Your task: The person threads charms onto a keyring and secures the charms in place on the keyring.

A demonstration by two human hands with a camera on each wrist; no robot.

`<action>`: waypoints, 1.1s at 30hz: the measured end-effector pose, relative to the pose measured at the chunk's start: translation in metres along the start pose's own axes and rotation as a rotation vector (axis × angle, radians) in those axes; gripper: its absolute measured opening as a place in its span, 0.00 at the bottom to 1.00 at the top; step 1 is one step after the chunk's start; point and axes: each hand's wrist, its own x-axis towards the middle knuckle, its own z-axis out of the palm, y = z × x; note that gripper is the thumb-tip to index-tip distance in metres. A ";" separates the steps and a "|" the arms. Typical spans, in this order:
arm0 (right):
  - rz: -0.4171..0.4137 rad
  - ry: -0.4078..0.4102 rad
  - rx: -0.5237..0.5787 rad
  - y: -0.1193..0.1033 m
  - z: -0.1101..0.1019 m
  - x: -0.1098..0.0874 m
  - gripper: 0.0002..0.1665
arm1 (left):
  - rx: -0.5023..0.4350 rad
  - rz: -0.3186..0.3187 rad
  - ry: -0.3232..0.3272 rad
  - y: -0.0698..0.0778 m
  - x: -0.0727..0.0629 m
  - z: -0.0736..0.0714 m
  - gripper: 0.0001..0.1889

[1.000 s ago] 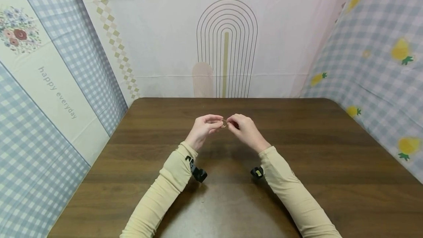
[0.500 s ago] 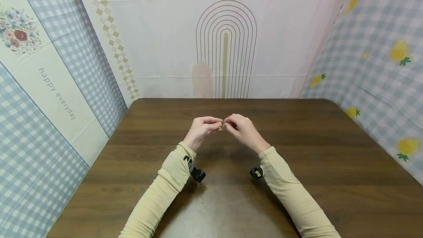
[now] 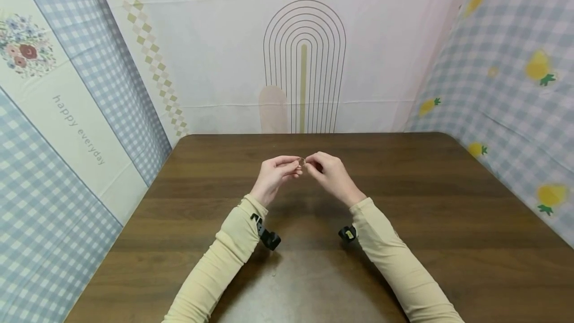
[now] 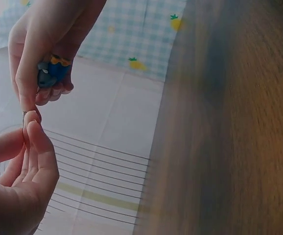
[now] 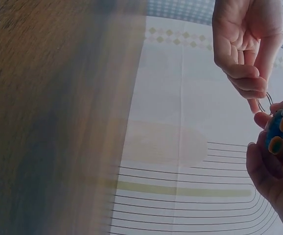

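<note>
My left hand (image 3: pixel 273 174) pinches a thin metal split ring (image 5: pixel 271 101) between thumb and fingertips, a little above the table. Opposite it, the thumb and index fingertips of my right hand (image 3: pixel 333 175) meet the ring's other side. Tucked in the right hand's curled fingers is a small blue figurine (image 5: pixel 277 131) with orange parts, which looks like a keychain charm. The left wrist view shows the figurine's blue body and yellow-orange trim under the right palm. Fingers hide part of the ring and whatever joins it to the figurine.
A dark brown wooden table (image 3: pixel 202 173) lies under both hands. Behind it hangs a white patterned cloth (image 3: pixel 215 64), with checked cloths at left and right. Small black cameras are strapped to both cream sleeves (image 3: pixel 233 243).
The ring has turned between my fingertips, edge-on half a second ago and more face-on now. My right fingertips have come in from slightly apart to the ring. Both arms stay nearly in place.
</note>
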 end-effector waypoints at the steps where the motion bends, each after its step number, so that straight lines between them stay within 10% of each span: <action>1: -0.005 0.003 0.000 0.000 0.000 0.000 0.04 | -0.001 0.007 0.003 0.000 0.000 0.000 0.15; 33: -0.028 -0.075 0.004 -0.005 -0.002 0.001 0.03 | 0.092 -0.014 -0.014 0.004 -0.002 -0.003 0.13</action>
